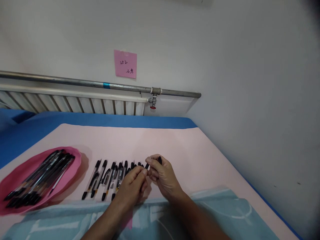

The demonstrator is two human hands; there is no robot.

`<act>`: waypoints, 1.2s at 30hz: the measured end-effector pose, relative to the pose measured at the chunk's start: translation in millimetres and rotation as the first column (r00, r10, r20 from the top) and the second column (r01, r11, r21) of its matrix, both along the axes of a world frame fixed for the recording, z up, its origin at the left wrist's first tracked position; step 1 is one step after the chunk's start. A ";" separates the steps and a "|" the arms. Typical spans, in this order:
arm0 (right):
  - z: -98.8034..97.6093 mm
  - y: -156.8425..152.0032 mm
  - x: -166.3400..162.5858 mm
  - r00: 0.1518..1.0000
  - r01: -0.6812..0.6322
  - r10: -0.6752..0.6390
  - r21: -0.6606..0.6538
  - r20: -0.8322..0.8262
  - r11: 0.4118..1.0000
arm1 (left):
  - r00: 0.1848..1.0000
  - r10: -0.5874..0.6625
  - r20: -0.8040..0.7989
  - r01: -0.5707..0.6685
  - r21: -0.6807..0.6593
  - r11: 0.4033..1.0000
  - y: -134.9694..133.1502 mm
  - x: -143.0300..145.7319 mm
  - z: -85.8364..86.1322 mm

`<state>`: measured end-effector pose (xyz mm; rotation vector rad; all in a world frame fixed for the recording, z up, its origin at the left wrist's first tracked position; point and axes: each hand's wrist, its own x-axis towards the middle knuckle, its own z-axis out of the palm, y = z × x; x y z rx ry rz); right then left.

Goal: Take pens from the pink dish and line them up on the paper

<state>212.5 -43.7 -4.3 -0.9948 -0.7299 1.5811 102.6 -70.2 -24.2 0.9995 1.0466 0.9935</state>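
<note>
My left hand [135, 182] is closed in a pinch around a pen, most of which the fingers hide. A short black end [147, 165] of that pen shows between my two hands. My right hand [163, 176] meets the left one at this end, its thumb and fingertips drawn together. Out of the right fist sticks a black pen cap [160, 160]. Left of my hands, several clear pens [108, 180] with black ends lie side by side in a row, loose black caps [107, 172] among them. My hands cover part of the row.
A pink basin [77, 163] holding a pile of black pens [42, 178] stands at the left. Pale pink sheeting [200, 160] covers the blue table. Light-blue cloth [220, 203] lies along the near edge. Behind are a radiator [72, 100], a metal pipe [177, 93] and the wall.
</note>
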 end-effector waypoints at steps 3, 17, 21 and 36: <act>-0.9 2.1 2.0 1.000 0.003 -0.003 0.010 -0.027 1.000 | 1.000 -0.022 0.012 0.023 -0.090 0.996 -0.3 0.4 4.7; -3.4 13.8 21.0 0.998 0.049 -0.048 0.035 -0.031 0.998 | 0.987 -0.055 0.148 0.093 -0.261 0.961 -2.1 -3.5 17.0; -0.9 5.2 9.3 1.000 0.014 -0.014 0.023 0.018 1.000 | 0.991 -0.051 0.121 0.080 -0.249 0.965 -1.9 -4.0 17.7; -10.9 59.2 75.5 0.833 0.538 -0.553 0.180 0.039 0.824 | 0.986 -0.155 0.054 0.164 -0.245 0.956 -7.8 5.6 8.5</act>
